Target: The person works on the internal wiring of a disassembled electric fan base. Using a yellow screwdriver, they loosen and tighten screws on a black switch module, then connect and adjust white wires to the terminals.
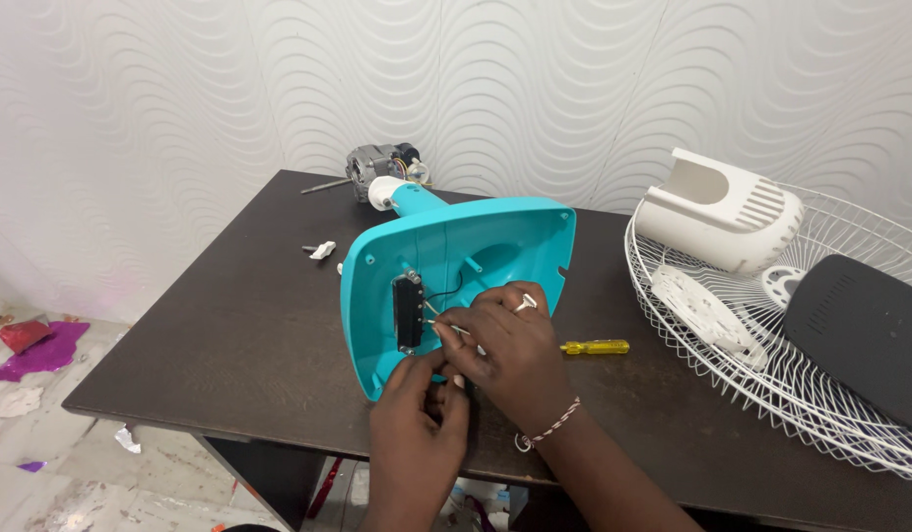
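Table centre: we steady the upturned turquoise plastic fan base. Our right hand reaches in from 5 o'clock, fingers pinched on thin wires. Left hand, curled, grips the base's 6 o'clock rim beside the black switch block.

We saw a turquoise fan base, a yellow-handled screwdriver, a white wire grille, a dark brown table and a wavy-patterned white wall.

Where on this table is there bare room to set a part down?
Bare tabletop lies left of the turquoise fan base, and more between the yellow screwdriver and the front edge. The right end is crowded by the wire fan guard and white motor cover.
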